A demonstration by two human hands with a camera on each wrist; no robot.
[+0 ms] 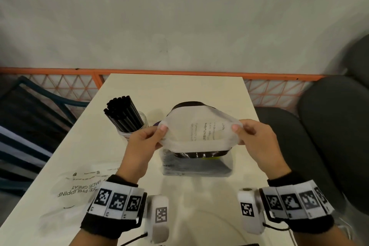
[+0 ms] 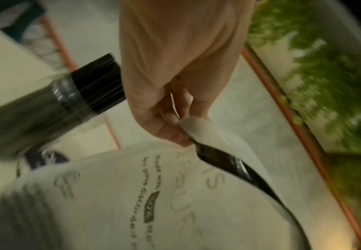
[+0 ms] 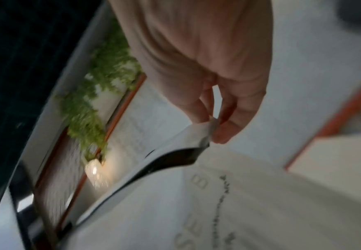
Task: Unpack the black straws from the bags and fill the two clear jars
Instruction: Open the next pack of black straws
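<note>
A translucent white printed bag stands upright at the middle of the table, with black straws showing dark inside it. My left hand pinches the bag's top edge on the left, and my right hand pinches it on the right, stretching the top between them. The wrist views show the same pinches: left hand, right hand, bag. A clear jar to the left holds a leaning bundle of black straws. A second jar is not visible.
An emptied clear printed bag lies flat on the white table at the front left. A small purple object peeks out behind the bag. Dark chairs stand right, another chair left, an orange railing behind.
</note>
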